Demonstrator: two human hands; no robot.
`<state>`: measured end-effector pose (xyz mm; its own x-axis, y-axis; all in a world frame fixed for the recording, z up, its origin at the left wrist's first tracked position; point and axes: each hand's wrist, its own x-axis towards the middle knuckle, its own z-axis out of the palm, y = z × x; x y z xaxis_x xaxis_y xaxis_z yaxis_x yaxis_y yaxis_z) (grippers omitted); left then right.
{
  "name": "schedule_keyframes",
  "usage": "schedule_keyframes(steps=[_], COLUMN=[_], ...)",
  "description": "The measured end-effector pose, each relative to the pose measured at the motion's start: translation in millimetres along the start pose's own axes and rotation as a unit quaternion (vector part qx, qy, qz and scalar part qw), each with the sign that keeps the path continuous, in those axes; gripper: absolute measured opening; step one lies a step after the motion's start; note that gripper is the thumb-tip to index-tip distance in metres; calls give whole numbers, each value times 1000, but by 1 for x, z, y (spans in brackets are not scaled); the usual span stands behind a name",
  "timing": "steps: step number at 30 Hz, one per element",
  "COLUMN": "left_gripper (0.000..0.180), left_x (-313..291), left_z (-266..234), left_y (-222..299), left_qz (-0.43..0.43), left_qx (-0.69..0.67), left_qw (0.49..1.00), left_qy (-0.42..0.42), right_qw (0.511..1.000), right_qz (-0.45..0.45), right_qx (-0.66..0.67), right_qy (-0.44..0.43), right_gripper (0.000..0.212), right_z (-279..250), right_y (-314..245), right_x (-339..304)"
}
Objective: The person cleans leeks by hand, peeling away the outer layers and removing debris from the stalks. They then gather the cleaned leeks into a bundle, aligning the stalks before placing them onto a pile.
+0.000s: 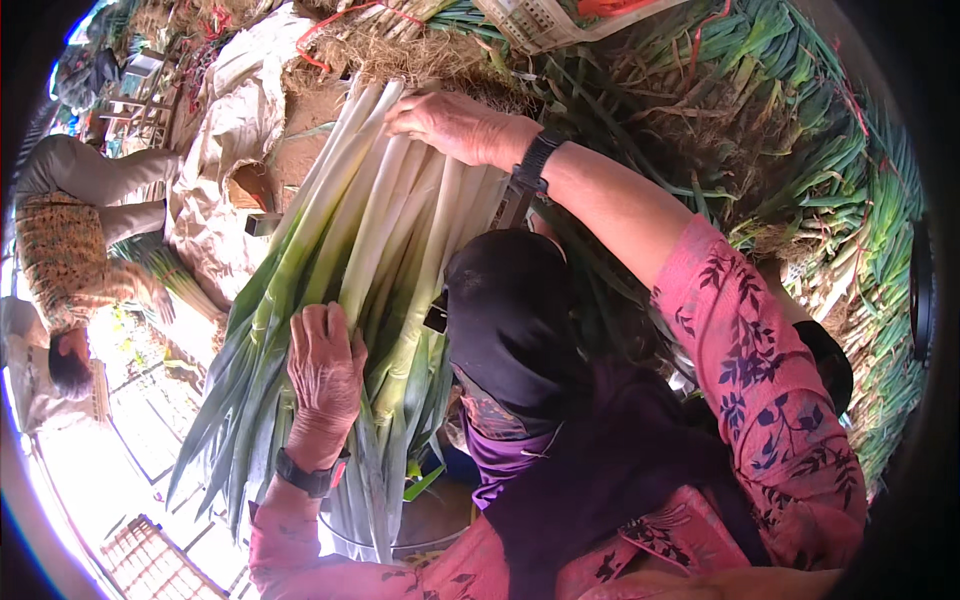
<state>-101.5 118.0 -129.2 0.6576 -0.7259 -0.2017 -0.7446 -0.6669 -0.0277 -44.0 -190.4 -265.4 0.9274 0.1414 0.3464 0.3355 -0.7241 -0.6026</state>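
Note:
A thick bundle of long leeks (370, 240) lies across my lap, with the white stalks pointing up and away and the green leaves fanning down to the lower left. My left hand (325, 370), with a dark band on the wrist, presses down on the bundle where the stalks turn green, fingers curled over them. My right hand (450, 125), with a black watch (533, 162) on the wrist, grips the white root ends at the far end. A black face cloth (510, 320) and pink flowered sleeves (770, 380) hide part of the bundle's right side.
Heaps of green leeks with dry roots (820, 190) fill the right and top. A white sack (235, 130) lies at the upper left, and a pale plastic crate (540, 20) sits at the top. Another person in a patterned top (60, 260) sits at the left. A round tub rim (420, 545) shows below the leaves.

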Motion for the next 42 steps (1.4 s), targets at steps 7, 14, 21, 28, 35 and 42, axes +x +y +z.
schedule_keyframes(steps=[7,14,21,28,35,42], left_gripper=[80,72,72,75,91,71], left_x=[13,13,9,14,-5,-15], left_z=[10,14,2,-13,-1,12], left_y=[-25,-33,-26,-12,38,27], left_qz=[32,39,16,12,-39,-38], left_qx=[70,80,46,60,134,105], left_qw=[997,996,998,992,985,992], left_qy=[-21,-30,-51,-111,-103,-52], right_qw=[999,962,980,988,994,949], right_qz=[-9,-127,-136,-148,-110,-28], right_qx=[-28,16,-20,-29,1,314], right_qy=[35,-240,-147,-40,4,-19], right_gripper=[29,31,23,24,27,24], right_z=[-3,-32,-29,6,14,-29], right_y=[-4,-50,-73,-46,-42,-79], right_x=[-3,-39,-32,-21,-28,10])
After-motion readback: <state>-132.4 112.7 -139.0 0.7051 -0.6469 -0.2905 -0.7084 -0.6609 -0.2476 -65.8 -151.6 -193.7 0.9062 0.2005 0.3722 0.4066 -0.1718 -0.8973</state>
